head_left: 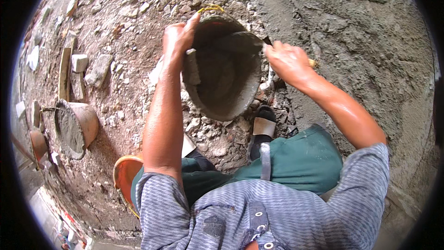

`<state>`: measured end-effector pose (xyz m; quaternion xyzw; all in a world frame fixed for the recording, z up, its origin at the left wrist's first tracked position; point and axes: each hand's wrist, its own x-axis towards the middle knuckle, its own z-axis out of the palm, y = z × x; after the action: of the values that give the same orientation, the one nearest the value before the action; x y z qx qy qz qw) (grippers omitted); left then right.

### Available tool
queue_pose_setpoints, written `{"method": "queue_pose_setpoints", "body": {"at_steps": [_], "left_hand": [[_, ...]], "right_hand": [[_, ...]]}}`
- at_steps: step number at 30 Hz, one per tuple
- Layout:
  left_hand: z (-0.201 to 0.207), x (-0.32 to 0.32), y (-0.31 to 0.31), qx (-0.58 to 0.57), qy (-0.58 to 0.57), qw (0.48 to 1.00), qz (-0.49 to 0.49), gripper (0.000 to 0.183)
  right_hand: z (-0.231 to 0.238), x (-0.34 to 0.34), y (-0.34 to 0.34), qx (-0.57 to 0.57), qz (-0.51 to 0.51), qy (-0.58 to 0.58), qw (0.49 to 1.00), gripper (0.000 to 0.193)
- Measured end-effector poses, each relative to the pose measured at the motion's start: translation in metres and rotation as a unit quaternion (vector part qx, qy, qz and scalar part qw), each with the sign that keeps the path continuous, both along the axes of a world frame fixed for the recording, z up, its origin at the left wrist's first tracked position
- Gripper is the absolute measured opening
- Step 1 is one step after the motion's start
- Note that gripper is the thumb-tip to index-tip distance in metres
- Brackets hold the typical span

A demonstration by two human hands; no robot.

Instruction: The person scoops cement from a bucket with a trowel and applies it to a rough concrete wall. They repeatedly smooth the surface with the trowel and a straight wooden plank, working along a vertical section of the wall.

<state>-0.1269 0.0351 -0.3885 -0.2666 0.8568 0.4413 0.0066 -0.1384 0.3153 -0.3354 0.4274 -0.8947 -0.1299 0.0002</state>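
A mortar-coated bucket [222,104] is tipped toward me in front of my legs, with wet grey mortar [226,76] inside. My left hand [179,36] is closed on its upper left rim, beside a yellow cord handle [211,8]. My right hand [289,60] is closed around the handle of a trowel [313,63]; the yellowish handle end sticks out behind the fist. The trowel's grey blade [243,42] reaches into the bucket's mouth, and mortar hides where it ends. A narrow grey piece [192,67] shows along the left rim; its kind is unclear.
An orange bucket [121,176] stands by my left leg. Farther left lies a tipped tub [90,122] of grey mortar, near a wooden board [64,74] and broken bricks [99,70]. Rubble covers the ground around my feet. Rough wet mortar [360,55] spreads along the right.
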Motion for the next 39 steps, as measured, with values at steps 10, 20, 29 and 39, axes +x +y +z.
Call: {"method": "queue_pose_setpoints", "body": {"at_steps": [10, 20, 29, 39], "left_hand": [[-0.010, 0.009, 0.000, 0.027, 0.025, 0.998, 0.052, 0.059], [-0.021, 0.002, -0.021, 0.079, 0.018, 0.995, 0.058, 0.057], [-0.015, 0.007, -0.031, 0.123, 0.004, 0.991, 0.054, 0.054], [-0.011, 0.005, -0.026, 0.079, -0.010, 0.996, 0.049, 0.059]], "right_hand": [[-0.069, 0.083, -0.033, -0.071, -0.024, -0.317, 0.945, 0.019], [-0.039, 0.055, 0.022, -0.193, -0.137, -0.455, 0.858, 0.027], [0.073, 0.045, 0.082, -0.249, -0.178, -0.536, 0.787, 0.027], [0.207, 0.054, 0.250, -0.402, -0.544, -0.230, 0.700, 0.018]]}}
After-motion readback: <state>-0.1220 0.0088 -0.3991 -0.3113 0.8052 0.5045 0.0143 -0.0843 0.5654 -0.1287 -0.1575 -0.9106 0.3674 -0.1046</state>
